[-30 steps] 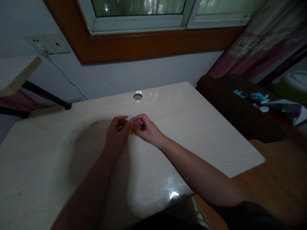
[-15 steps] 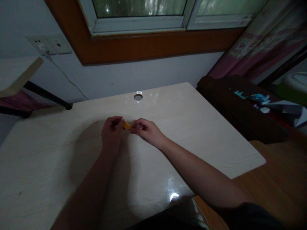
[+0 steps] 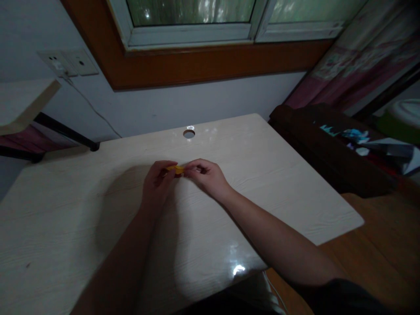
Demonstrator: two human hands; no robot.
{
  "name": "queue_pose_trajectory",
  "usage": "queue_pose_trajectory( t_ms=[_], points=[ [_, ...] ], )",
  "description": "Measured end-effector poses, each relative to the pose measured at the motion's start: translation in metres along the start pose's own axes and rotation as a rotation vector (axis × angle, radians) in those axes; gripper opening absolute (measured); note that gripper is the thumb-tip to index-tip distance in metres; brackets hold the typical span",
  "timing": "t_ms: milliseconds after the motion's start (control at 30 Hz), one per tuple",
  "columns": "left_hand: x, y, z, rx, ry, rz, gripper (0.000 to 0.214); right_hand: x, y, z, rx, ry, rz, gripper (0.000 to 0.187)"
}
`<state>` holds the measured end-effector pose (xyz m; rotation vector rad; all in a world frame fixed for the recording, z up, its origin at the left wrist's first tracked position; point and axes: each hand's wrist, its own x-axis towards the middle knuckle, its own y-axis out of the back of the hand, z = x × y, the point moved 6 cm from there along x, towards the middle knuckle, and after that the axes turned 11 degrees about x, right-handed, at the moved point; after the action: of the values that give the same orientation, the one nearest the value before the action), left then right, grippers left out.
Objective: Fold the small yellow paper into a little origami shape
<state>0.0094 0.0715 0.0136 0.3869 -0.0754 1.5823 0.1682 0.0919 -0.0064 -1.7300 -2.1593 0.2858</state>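
A small yellow-orange piece (image 3: 179,169) is held between my two hands, above the pale wood-grain desk (image 3: 210,227). What kind of thing it is I cannot make out, as fingers cover much of it. My left hand (image 3: 158,180) pinches it from the left with thumb and fingers. From the right, the fingertips of my right hand (image 3: 207,176) are closed on its other end. Both forearms reach in from the bottom of the view.
Near the desk's back edge is a round cable hole (image 3: 189,134). A raised shelf (image 3: 26,103) on black legs stands at the left, below a wall socket (image 3: 67,63) with a white cord. Dark furniture (image 3: 331,153) holding assorted items is beyond the right edge.
Both hands have shifted slightly to the right. The yellow-orange piece has turned to lie more level, and more of it shows between the left fingers.
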Motion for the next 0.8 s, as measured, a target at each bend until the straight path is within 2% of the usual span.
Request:
queue_pose_trajectory(
  t_ms=[267,567,633,800],
  points=[
    [0.000,0.001,0.000,0.050,-0.113,-0.053,0.027,0.001,0.002,0.000,0.059,-0.026,-0.007,0.017],
    [0.002,0.007,-0.001,0.207,-0.153,0.014,0.018,0.000,0.002,-0.001,0.006,-0.003,-0.015,0.019],
    [0.001,0.008,0.000,0.209,-0.159,0.033,0.017,0.000,0.000,-0.005,-0.047,0.032,-0.035,0.019],
    [0.000,0.005,0.004,0.224,-0.183,0.027,0.012,-0.004,-0.007,-0.023,-0.313,0.228,-0.112,0.009]
  ],
)
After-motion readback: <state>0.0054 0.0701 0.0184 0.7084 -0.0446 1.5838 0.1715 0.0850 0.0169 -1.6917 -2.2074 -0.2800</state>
